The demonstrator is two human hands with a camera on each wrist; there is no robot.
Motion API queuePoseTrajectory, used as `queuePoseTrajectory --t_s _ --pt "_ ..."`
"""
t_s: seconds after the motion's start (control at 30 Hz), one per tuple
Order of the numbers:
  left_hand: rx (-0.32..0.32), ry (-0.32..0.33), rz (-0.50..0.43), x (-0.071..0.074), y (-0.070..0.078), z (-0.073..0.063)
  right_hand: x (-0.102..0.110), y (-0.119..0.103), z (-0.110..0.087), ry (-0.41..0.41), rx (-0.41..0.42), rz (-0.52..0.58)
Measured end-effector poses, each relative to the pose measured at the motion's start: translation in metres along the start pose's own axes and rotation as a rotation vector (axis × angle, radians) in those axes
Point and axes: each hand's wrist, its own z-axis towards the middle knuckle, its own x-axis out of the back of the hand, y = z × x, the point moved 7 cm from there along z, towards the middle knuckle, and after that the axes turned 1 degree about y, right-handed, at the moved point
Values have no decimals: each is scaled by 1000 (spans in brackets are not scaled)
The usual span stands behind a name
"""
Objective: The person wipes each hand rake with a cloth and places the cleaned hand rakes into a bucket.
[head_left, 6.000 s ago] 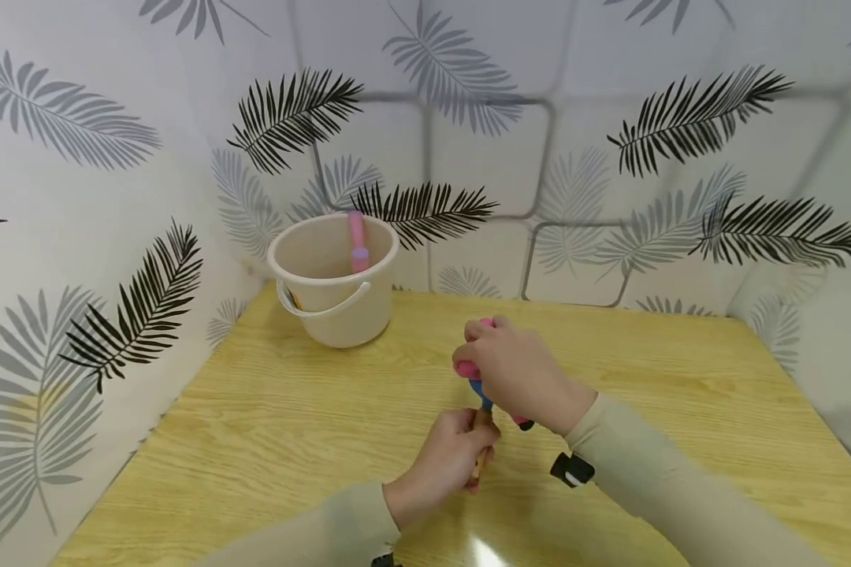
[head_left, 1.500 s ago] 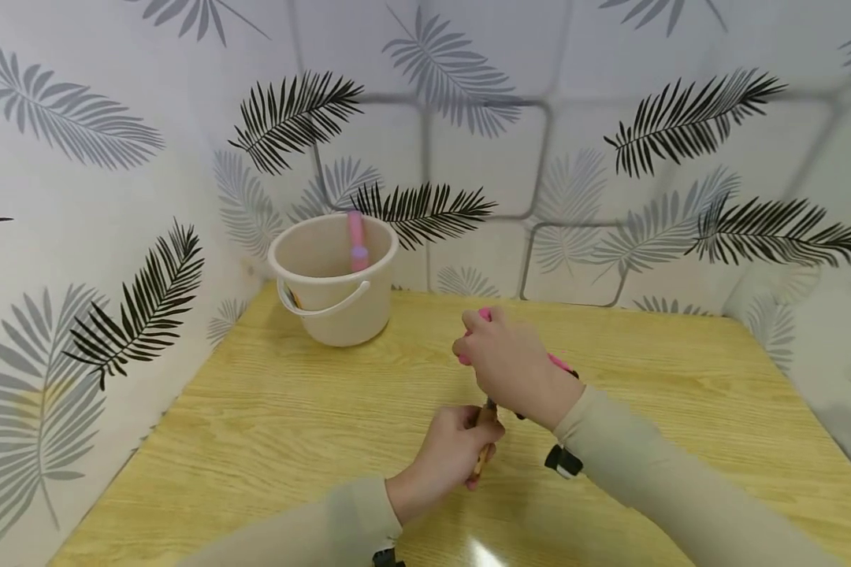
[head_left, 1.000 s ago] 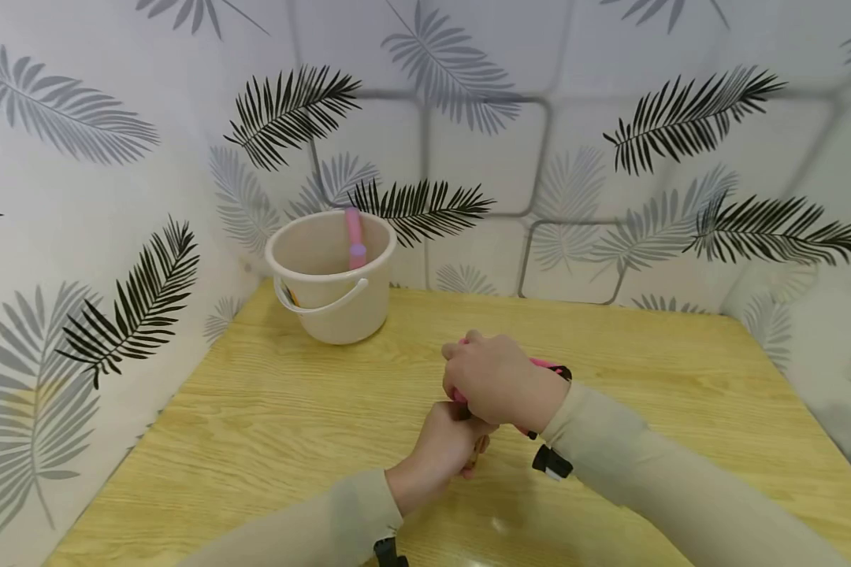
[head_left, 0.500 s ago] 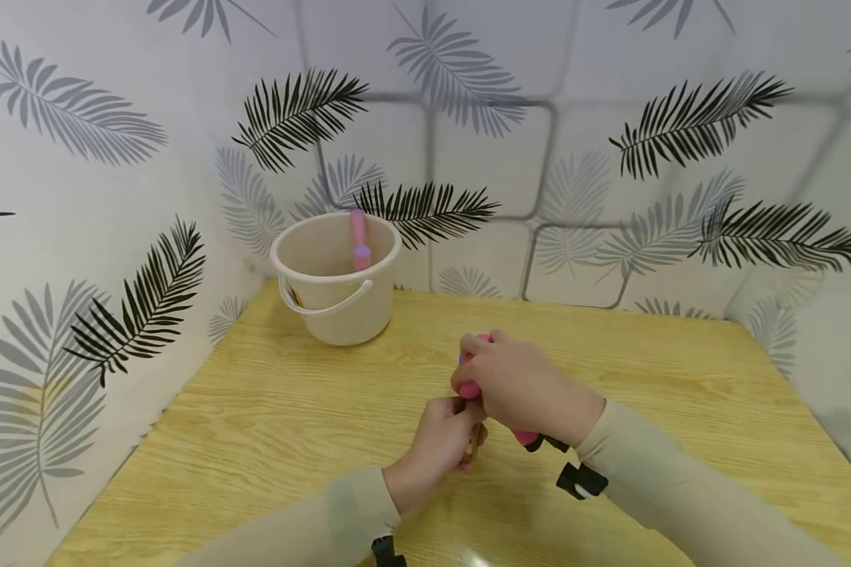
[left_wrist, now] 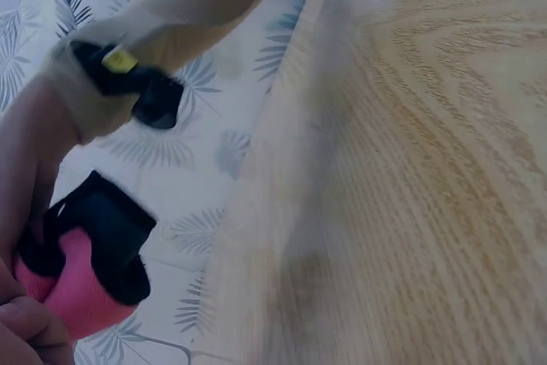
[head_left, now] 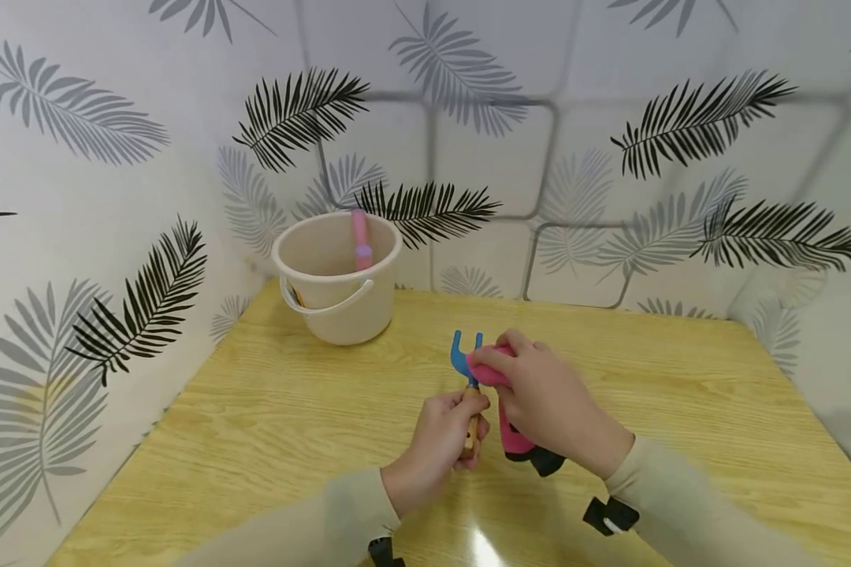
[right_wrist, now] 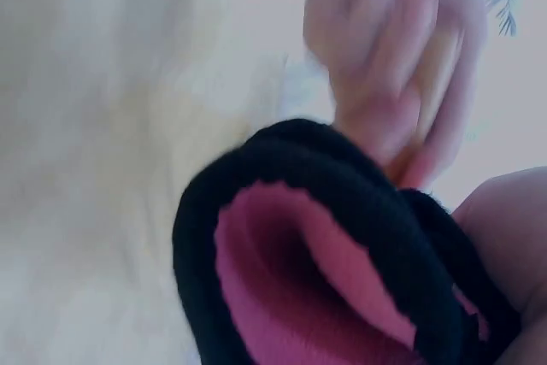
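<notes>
My left hand (head_left: 436,437) grips the wooden handle (head_left: 471,431) of a small blue-headed hand fork in the head view. The blue head (head_left: 461,361) points away, with two prongs showing. My right hand (head_left: 546,394) holds a bunched pink knit piece with a black cuff (head_left: 514,441), perhaps a glove or sock. Part of the pink knit (head_left: 492,365) lies against the right side of the fork head. In the right wrist view, the black cuff (right_wrist: 299,156) gapes wide, and my left hand (right_wrist: 402,49) is blurred behind it. The left wrist view shows the pink fabric (left_wrist: 81,297) hanging below the right hand.
A cream bucket (head_left: 351,315) with a white handle stands at the back left of the wooden table (head_left: 312,425). Inside it leans a pink and lilac stick-like thing (head_left: 361,232). A leaf-patterned wall covering (head_left: 468,260) borders the back and sides.
The knit piece had covered the fork head while my right hand worked up and down along it. Now the right hand has shifted right and nearer, baring the prongs. My left hand keeps its grip.
</notes>
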Motion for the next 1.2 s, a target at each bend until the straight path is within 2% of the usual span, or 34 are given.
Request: queuePoseTrajectory --t_s 0.1,0.2,0.37,0.47,0.6,0.77,0.97,1.1,1.2 --pt "-4 -17 -36 0 0 2 -2 -4 -8 19 16 41" --pt "0 -34 -40 -1 -2 0 -6 7 -9 18 -46 39" --pt "9 -33 47 -4 -4 -6 -9 30 0 -10 -129 -97" --pt "6 -22 90 -5 -4 -8 -8 32 6 -50 -118 -185" --pt "2 -16 76 -4 -3 -7 -4 20 6 -103 -63 -224" --pt "-2 -8 63 1 -4 -1 1 4 -4 -99 -27 -164" --pt "-94 9 158 6 6 9 3 3 -9 -96 -44 -85" --pt "-110 -2 223 9 10 12 14 12 -8 -38 -80 -54" --pt "-116 -9 262 11 12 14 25 17 -4 27 -72 -53"
